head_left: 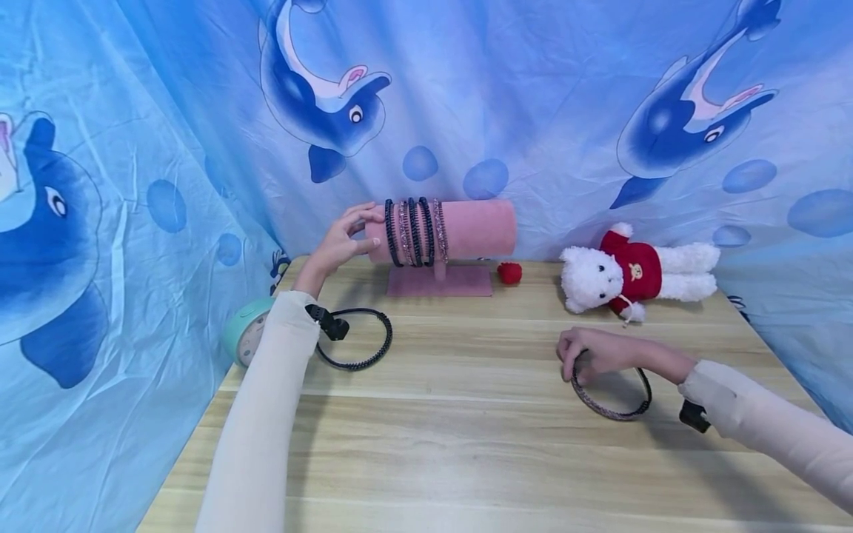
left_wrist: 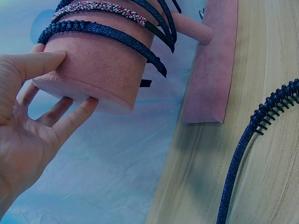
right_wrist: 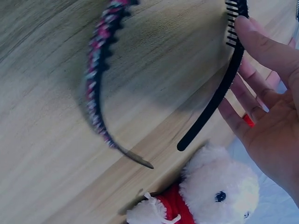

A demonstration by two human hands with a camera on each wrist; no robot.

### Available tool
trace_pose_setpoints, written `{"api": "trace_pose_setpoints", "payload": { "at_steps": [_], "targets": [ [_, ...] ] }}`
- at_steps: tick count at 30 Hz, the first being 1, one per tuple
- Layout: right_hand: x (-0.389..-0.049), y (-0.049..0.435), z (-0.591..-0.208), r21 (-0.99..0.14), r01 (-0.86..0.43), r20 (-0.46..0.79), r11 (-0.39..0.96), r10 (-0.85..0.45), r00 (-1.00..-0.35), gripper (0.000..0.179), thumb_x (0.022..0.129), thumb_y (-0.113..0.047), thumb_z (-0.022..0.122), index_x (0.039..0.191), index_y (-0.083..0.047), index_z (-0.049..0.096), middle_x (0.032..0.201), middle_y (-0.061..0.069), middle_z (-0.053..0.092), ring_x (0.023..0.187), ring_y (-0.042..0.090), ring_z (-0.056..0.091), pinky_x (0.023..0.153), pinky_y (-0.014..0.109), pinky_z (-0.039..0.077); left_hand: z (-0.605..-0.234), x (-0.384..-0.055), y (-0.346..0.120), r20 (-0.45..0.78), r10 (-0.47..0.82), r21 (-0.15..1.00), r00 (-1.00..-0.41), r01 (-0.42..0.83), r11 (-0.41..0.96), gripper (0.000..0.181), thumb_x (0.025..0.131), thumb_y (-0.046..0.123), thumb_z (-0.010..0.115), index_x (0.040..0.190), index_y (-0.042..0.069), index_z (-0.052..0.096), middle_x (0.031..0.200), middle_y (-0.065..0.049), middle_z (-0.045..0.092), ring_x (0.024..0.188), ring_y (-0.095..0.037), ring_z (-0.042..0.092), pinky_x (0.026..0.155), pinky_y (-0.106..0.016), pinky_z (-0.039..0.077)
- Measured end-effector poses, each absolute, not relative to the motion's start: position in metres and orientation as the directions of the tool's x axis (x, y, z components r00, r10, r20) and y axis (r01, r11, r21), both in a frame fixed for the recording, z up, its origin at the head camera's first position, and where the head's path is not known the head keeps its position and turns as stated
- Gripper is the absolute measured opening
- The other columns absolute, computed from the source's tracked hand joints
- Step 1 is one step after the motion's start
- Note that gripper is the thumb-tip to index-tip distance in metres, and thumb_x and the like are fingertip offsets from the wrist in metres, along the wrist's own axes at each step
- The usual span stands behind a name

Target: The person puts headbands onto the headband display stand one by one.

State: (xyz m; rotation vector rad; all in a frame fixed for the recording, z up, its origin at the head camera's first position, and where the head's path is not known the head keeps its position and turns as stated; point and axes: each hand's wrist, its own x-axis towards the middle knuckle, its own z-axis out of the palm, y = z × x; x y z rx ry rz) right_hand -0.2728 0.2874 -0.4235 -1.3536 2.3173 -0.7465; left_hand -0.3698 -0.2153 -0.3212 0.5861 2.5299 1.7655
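A pink padded headband display stand point(head_left: 481, 226) stands at the back, several dark blue and pink-speckled headbands point(left_wrist: 105, 10) around its roll. My left hand point(head_left: 343, 240) grips the roll's left end, thumb on one side and fingers on the end face and far side. Nearest that hand on the roll is a dark blue headband point(left_wrist: 112, 35). At the right, my right hand point(head_left: 600, 352) pinches a pink-speckled headband point(right_wrist: 96, 84) by one arm, near its black comb teeth. Another dark blue headband point(left_wrist: 237, 156) lies on the table below my left wrist.
A white teddy bear point(head_left: 593, 277) in a red sweater lies at the back right. Beside the stand's base is a small red object point(head_left: 509, 273). A mint-green clock point(head_left: 243, 333) sits by the left edge, partly behind my left sleeve. Blue dolphin-print cloth point(head_left: 546, 111) surrounds the wooden table point(head_left: 453, 444).
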Motion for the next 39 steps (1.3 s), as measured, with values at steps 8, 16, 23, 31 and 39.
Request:
{"api": "trace_pose_setpoints", "payload": {
  "at_steps": [8,16,23,31,39],
  "targets": [
    [-0.272,0.284,-0.423,-0.575,-0.679,-0.053,0.456,-0.849,-0.525,0.034,0.067,0.009,0.080,0.092,-0.014,0.082,0.095,0.003,0.063,0.093,0.011,0.054,0.082,0.025,0.050,-0.320,-0.370,-0.215,0.210,0.311,0.904,-0.927,0.306,0.300,0.046,0.089,-0.007,0.067,0.134,-0.006,0.055,0.169,-0.010,0.023,0.150,-0.045,0.030,0.119,-0.058,0.040],
    [-0.275,0.276,-0.429,-0.533,-0.741,0.024,0.409,-0.868,-0.496,0.027,0.068,0.004,0.085,0.087,-0.016,0.082,0.091,0.002,0.063,0.089,0.011,0.054,0.079,0.025,0.050,-0.320,-0.370,-0.215,0.227,0.311,0.902,-0.923,0.319,0.289,0.046,0.089,-0.008,0.066,0.134,-0.007,0.054,0.169,-0.012,0.023,0.150,-0.044,0.029,0.124,-0.057,0.034],
    [-0.280,0.267,-0.420,-0.538,-0.737,0.019,0.408,-0.869,-0.495,0.015,0.076,-0.003,0.084,0.087,-0.013,0.079,0.093,0.003,0.069,0.091,0.017,0.063,0.083,0.028,0.056,-0.321,-0.371,-0.215,0.229,0.314,0.901,-0.921,0.323,0.289,0.047,0.089,-0.008,0.066,0.134,-0.007,0.054,0.169,-0.014,0.022,0.150,-0.045,0.028,0.125,-0.059,0.031],
    [-0.290,0.258,-0.397,-0.561,-0.668,-0.094,0.489,-0.839,-0.535,0.016,0.080,0.006,0.078,0.089,-0.007,0.076,0.088,0.001,0.075,0.086,0.011,0.069,0.076,0.029,0.062,-0.322,-0.370,-0.215,0.218,0.309,0.909,-0.926,0.308,0.282,0.046,0.089,-0.009,0.066,0.134,-0.007,0.054,0.168,-0.012,0.023,0.150,-0.045,0.030,0.123,-0.057,0.035],
    [-0.302,0.257,-0.374,-0.607,-0.597,-0.168,0.524,-0.820,-0.548,0.016,0.083,0.011,0.071,0.090,-0.003,0.073,0.088,0.007,0.075,0.085,0.013,0.071,0.079,0.029,0.062,-0.323,-0.370,-0.216,0.229,0.309,0.907,-0.923,0.318,0.278,0.046,0.088,-0.010,0.066,0.132,-0.008,0.055,0.168,-0.012,0.024,0.150,-0.045,0.029,0.126,-0.056,0.030]
  ]
}}
